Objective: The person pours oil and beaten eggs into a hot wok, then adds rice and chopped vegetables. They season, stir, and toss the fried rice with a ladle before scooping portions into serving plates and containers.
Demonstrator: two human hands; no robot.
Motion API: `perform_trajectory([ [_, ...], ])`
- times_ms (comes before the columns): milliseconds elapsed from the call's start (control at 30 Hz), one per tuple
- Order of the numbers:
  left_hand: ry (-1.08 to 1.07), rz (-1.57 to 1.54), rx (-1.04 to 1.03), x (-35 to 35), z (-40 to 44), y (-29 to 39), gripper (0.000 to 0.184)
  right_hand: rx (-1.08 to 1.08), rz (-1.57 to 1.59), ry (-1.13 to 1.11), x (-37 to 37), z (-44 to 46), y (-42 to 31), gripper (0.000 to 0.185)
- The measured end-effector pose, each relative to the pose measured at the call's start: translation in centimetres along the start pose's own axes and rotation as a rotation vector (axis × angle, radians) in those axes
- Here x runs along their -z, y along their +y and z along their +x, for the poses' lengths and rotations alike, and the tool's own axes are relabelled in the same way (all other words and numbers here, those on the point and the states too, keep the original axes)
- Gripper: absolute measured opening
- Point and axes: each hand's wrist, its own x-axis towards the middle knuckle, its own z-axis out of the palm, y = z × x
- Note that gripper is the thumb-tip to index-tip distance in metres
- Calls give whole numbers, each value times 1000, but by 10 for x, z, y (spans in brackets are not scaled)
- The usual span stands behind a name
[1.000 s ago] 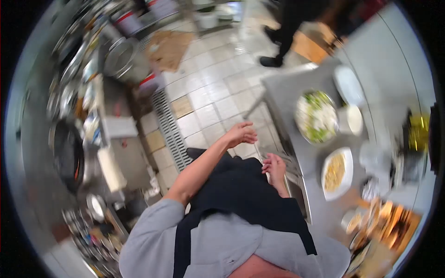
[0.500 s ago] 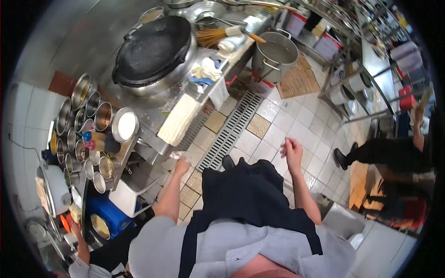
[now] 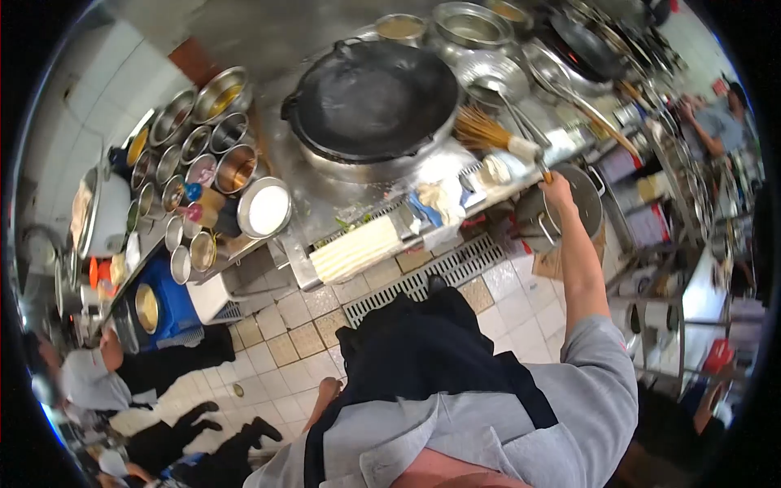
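Note:
My right hand (image 3: pixel 557 189) reaches out over the stove's front edge and is closed on the handle end of a bamboo wok brush (image 3: pixel 484 130). The brush's bristles lie by the right side of a big black wok (image 3: pixel 374 98). Down beside my apron, my left hand (image 3: pixel 328 390) hangs with its fingers curled in; whatever may be inside it is hidden. Just below my right hand stands a tall metal pot (image 3: pixel 592 203). Crumpled cloths (image 3: pixel 439 202) and a folded pale towel (image 3: pixel 355 248) rest along the stove's front ledge.
Several metal bowls of ingredients stand at the left, with a bowl of white contents (image 3: pixel 267 209) nearest the stove. A ladle (image 3: pixel 521 118) rests right of the wok. A drain grate (image 3: pixel 464 264) runs along the floor. Co-workers (image 3: pixel 89 378) are at the lower left; another person (image 3: pixel 720 122) is far right.
My right hand has moved forward from beside my apron to the brush handle. My left hand has drawn back toward my body. The view has turned, bringing more co-workers into sight.

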Motion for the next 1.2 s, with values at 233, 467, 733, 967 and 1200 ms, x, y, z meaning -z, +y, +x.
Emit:
perform_trajectory([
  [233, 2, -527, 559, 0, -2, 102, 23, 168, 8, 89, 40, 42, -46, 22],
  [467, -21, -779, 628, 82, 24, 71, 35, 404, 855, -439, 25, -55, -334, 38],
  [733, 530, -1634, 853, 223, 29, -68, 55, 378, 910, -892, -121, -96, -671, 15],
  [967, 168, -823, 570, 100, -60, -101, 40, 405, 468, -687, -200, -51, -798, 14],
  [1200, 93, -703, 608, -29, -67, -98, 36, -234, 1134, -1074, -195, -64, -800, 13],
])
